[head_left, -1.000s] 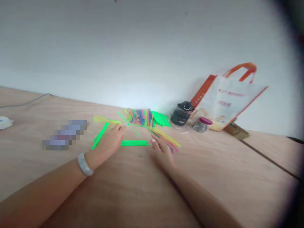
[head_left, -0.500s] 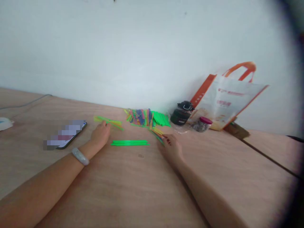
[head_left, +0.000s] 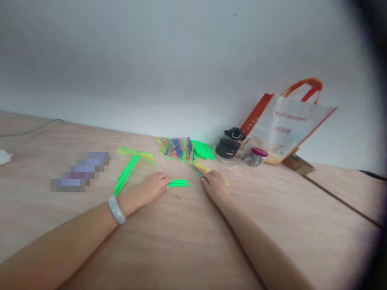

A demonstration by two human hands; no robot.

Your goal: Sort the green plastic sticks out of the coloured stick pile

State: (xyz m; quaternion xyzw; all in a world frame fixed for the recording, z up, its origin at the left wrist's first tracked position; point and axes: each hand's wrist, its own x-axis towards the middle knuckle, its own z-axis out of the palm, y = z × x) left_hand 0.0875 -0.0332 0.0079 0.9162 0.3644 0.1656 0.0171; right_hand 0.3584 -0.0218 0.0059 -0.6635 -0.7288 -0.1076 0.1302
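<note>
My left hand [head_left: 154, 186], with a pale bangle [head_left: 116, 210] on its wrist, is closed at the left end of the flat green strips [head_left: 179, 183] on the table. Further left, more green strips [head_left: 127, 173] slant down from crossed yellow-green strips [head_left: 136, 153]. My right hand [head_left: 215, 183] has its fingers closed on a bundle of coloured strips [head_left: 199, 167], whose yellow tip shows past the hand. Behind them lie a pile of mixed coloured strips [head_left: 177, 148] and a pile of green ones [head_left: 204, 150].
A blurred-out phone [head_left: 80, 171] lies at left, with a cable [head_left: 36, 129] behind. Toward the right stand a dark bottle [head_left: 229, 145], a jar with a red lid [head_left: 256, 157] and a white and orange bag [head_left: 287, 127] by the wall.
My left hand has moved right and nearer, from the yellow-green strips to the flat green ones. The slanting green strips now show. My right hand has shifted slightly left along its bundle.
</note>
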